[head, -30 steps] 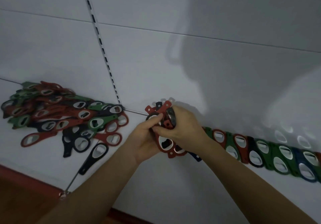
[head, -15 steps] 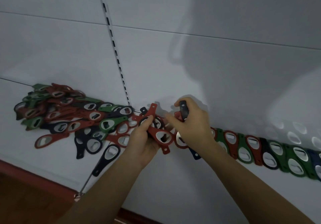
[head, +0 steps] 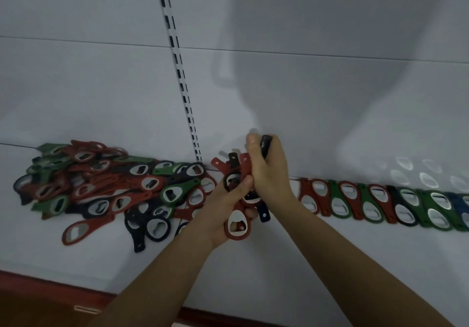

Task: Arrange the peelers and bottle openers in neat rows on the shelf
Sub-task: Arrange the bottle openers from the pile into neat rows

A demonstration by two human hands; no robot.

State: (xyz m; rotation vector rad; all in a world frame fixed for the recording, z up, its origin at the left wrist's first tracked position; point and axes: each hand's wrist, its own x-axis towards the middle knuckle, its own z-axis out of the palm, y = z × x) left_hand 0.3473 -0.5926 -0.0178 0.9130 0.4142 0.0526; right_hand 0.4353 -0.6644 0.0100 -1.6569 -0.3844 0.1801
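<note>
One dark opener [head: 266,144] pinched in right hand [head: 269,174], above the bunch of bottle openers [head: 237,225] gripped by left hand [head: 220,217]. Best laid flat at the near end of the row [head: 368,199] on the shelf [head: 279,263], matching tilt; loose pile [head: 101,187] waits leftward.

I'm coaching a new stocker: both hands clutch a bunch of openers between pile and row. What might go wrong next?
1. The bunch of openers, fanned unevenly between left hand and right hand, may slip and scatter over the shelf.
2. The right forearm lies close to the neat row; a sweep could skew it.
</note>
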